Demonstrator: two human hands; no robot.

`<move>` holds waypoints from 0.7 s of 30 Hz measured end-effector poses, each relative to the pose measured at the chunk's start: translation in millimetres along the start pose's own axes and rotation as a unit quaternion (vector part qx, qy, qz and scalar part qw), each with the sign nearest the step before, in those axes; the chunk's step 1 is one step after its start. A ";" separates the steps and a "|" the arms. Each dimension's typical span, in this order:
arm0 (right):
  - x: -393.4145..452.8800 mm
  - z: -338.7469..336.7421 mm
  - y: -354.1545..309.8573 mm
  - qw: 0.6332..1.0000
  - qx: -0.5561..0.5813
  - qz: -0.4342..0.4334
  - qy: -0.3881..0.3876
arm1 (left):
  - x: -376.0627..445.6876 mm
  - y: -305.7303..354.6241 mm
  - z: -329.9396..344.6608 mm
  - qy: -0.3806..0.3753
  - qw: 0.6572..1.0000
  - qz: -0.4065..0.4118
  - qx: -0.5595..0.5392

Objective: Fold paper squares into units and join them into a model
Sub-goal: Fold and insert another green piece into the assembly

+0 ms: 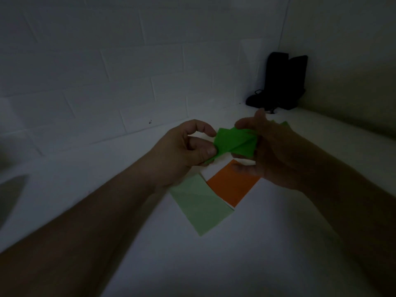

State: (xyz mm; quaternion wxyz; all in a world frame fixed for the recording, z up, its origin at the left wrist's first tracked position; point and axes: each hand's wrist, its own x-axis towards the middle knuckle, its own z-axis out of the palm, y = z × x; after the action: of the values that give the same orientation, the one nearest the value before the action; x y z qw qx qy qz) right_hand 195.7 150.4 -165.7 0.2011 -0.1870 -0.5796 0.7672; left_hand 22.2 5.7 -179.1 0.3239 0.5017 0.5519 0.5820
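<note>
The bright green paper unit (235, 142) is up in the air between your two hands, above the white bench (214, 264). Your left hand (184, 146) pinches its left end, with the thumb on top and the curled fingers underneath. Your right hand (276, 148) holds the right side, with its fingers bent around the paper. The back of that hand hides part of the unit, and a small green tip pokes out behind it. You can see fold lines running across the green paper.

Two more papers lie flat on the bench just below your hands. The pale green paper (201, 204) is on the left and has a crease across it. The orange paper (233, 185) is on the right, and the two touch along one edge. Your right hand hangs over the top corner of the orange paper.

A black bag (280, 82) stands in the far corner of the bench, leaning against the white brick wall (107, 71). It is well apart from the papers. The picture is dim, so you cannot tell what is inside the bag.
</note>
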 end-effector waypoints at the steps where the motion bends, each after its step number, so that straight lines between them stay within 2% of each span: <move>1: -0.1 0.8 -0.4 1.000 0.004 0.013 -0.002 | -0.6 0.5 0.6 -0.013 1.000 0.009 0.001; 4: -2.6 2.7 0.9 0.998 -0.002 0.049 -0.030 | -1.1 -0.1 3.5 -0.043 0.999 0.024 0.002; 8: -6.1 3.5 0.5 0.995 0.013 0.063 -0.076 | -1.3 -0.2 3.3 -0.039 0.999 0.027 0.004; 14: -4.7 4.2 -1.2 0.994 0.021 0.069 -0.079 | -0.9 -0.3 3.8 -0.038 0.997 0.052 0.031; 18: -6.4 6.6 0.5 0.995 -0.037 0.057 -0.073 | -1.3 0.8 2.1 -0.030 0.995 0.047 0.084; 21: -9.3 8.2 2.2 0.991 -0.065 0.056 -0.100 | -3.0 1.8 3.5 -0.029 0.995 0.057 0.083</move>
State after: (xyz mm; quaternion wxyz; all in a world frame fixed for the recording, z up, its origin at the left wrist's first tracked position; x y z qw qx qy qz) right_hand 199.1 138.3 -165.3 0.0861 -0.1537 -0.6345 0.7525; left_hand 26.7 3.8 -178.4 0.2636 0.5741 0.5589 0.5372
